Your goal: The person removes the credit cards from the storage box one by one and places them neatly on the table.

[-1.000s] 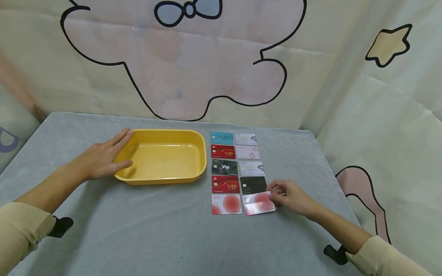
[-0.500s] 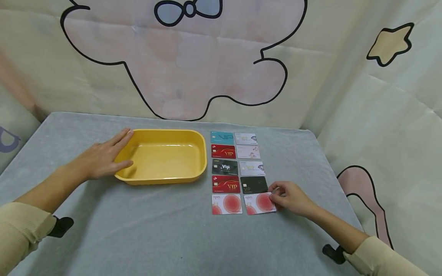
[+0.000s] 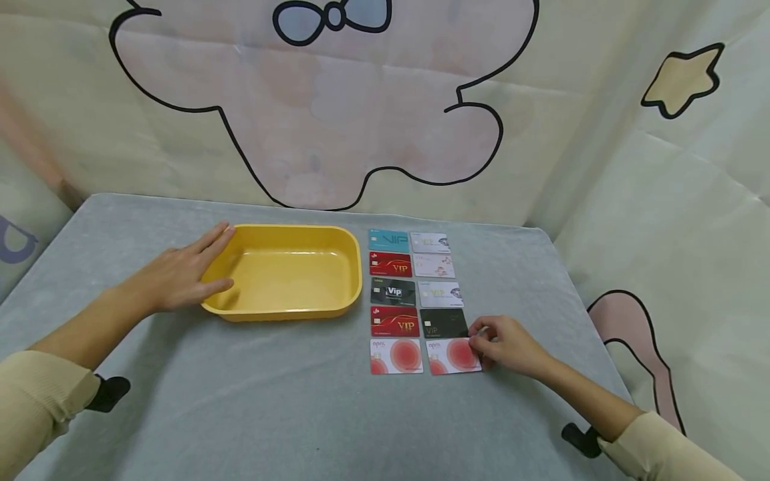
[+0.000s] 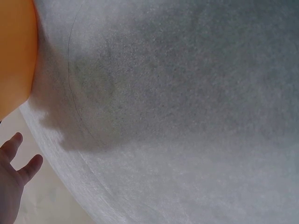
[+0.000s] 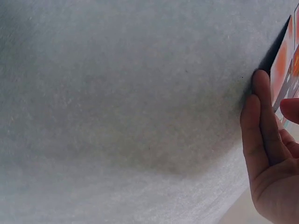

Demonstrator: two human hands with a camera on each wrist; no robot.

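At the tray's left end my left hand [image 3: 179, 277] rests with its fingers extended along the rim and the thumb reaching over it. The tray [image 3: 283, 284] is a yellow plastic rectangle, with nothing in it. My right hand [image 3: 510, 344] pinches the right edge of a white and red card [image 3: 446, 358], the nearest one in the right column. In the right wrist view this card [image 5: 281, 65] shows at a slant, its edge at the fingertips. A matching card [image 3: 396, 357] lies just left of it. Above the held card is a black VIP card [image 3: 444, 323].
Two columns of cards lie right of the tray, among them a blue card [image 3: 388, 240], a red card [image 3: 391, 264], a dark Vip card [image 3: 393, 292] and a pale card [image 3: 440, 294]. Grey cloth [image 3: 289, 401] covers the table. A printed curtain [image 3: 409, 120] hangs behind.
The card in my right hand has shifted slightly right and straightened, and the glare on it is gone. My left hand stays on the tray.
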